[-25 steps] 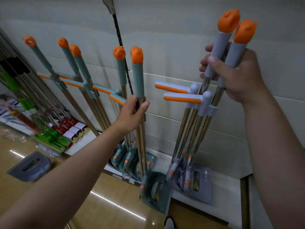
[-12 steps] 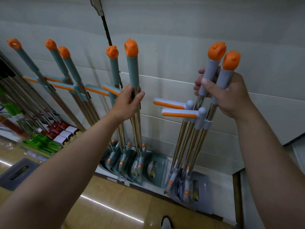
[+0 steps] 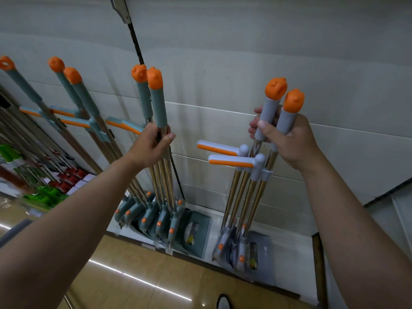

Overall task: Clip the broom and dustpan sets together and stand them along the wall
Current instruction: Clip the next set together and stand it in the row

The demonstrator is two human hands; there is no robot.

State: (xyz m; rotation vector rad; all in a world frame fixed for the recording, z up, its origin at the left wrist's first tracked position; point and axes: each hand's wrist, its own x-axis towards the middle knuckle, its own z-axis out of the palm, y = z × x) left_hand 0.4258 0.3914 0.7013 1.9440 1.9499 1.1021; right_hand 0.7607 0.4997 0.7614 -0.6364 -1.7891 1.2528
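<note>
Since a second ago, the teal broom and dustpan set has come off the floor onto the white ledge. Its orange cap is now level with its neighbour's in the teal row. The left hand, arm stretched forward, wraps the poles just under the grip. The right hand clamps both grips of the grey set, whose pan is at the ledge's front edge. Bare ledge shows between the two sets and at the ledge's right end.

Low white ledge along the wall's foot, teal dustpan sets standing left, grey dustpan sets right, glossy tan floor nearer
</note>
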